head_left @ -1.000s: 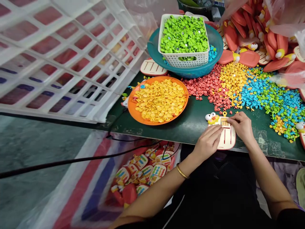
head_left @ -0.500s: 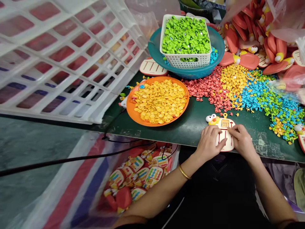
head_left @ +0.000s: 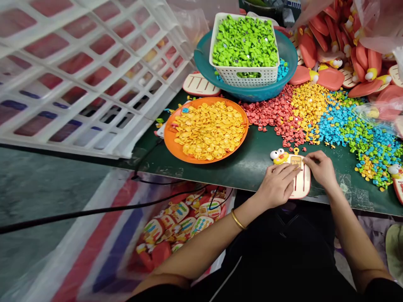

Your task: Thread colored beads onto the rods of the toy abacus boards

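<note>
A cream toy board (head_left: 301, 182) with red slots and a bug-eyed yellow duck head (head_left: 279, 156) lies at the front edge of the green table. Across its left side and middle rests my left hand (head_left: 278, 182), fingers stretched out, their tips near the small yellow panel (head_left: 295, 161) at the top. My right hand (head_left: 321, 167) is at the board's upper right corner, thumb and fingertips pinched together by the end of the right slot. Whatever those fingertips hold is too small to make out.
Left of my hands stands an orange plate (head_left: 168, 136) of yellow pieces. Behind it, a white basket (head_left: 226, 75) of green pieces sits in a blue bowl (head_left: 201, 63). Loose coloured pieces (head_left: 340, 121) spread rightward. A white crate (head_left: 94, 147) leans left; finished-looking toys (head_left: 179, 212) lie below.
My left hand's fingers have moved up and rightward across the board toward the panel. My right hand has shifted slightly up to the slot's top end. The view has moved a little.
</note>
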Available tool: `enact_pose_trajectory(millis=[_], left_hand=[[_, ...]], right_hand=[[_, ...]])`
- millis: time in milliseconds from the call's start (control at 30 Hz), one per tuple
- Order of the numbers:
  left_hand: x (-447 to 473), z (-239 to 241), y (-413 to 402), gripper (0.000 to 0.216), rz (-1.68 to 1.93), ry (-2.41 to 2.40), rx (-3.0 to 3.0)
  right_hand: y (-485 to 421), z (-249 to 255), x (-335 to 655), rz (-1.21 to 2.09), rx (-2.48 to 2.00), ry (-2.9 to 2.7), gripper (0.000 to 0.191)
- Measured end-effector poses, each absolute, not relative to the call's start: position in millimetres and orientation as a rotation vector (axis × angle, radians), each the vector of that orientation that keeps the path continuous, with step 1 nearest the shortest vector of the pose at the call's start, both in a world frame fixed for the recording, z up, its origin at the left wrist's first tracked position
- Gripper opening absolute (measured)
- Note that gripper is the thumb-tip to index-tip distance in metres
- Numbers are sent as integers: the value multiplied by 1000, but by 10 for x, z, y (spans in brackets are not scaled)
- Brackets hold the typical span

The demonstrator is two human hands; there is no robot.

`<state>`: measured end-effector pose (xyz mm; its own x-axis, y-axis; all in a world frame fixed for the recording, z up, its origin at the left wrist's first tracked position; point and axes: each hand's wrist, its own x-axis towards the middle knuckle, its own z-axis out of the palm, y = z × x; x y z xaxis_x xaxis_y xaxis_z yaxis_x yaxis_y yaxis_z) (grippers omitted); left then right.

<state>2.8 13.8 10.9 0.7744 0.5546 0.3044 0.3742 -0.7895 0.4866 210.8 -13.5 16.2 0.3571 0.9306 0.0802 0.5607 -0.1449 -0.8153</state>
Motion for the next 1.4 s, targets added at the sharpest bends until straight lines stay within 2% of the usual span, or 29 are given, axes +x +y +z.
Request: enact_pose_trajectory(millis=[167, 333, 533, 700, 833, 967, 1100, 1167, 1267, 1400], left_hand=[[28, 45, 113, 31, 783, 834, 2461], [18, 25, 121, 21, 803, 827, 2404], [-6, 63, 174, 35, 743, 718, 2469], [25, 92, 193, 41, 633, 638, 2506], [51, 63, 158, 37, 785, 692, 2410], [59, 57, 130, 30, 831, 761, 2370], [48, 59, 126, 21, 836, 807, 2388], [40, 48, 125, 20, 851, 800, 2388], [36, 21, 124, 28, 888, 830, 2378], [44, -4, 140, 33, 868, 861, 2364]], right_hand=[[-288, 157, 1808, 395, -1816, -1385, 16], [-326, 203, 1793, 504, -1629, -1643, 24], [197, 198, 2531, 196, -1887, -1522, 21], [74, 265, 2568, 400, -1896, -1500, 21], [-140, 199, 2206, 673, -1818, -1300, 23], [-110, 109, 2053, 779, -1740, -1148, 24], [-21, 170, 2070, 824, -1725, -1265, 21], [-14, 216, 2054, 758, -1747, -1375, 18], [-76, 239, 1990, 515, -1820, -1441, 18], [-191, 229, 1922, 278, -1879, -1567, 24]])
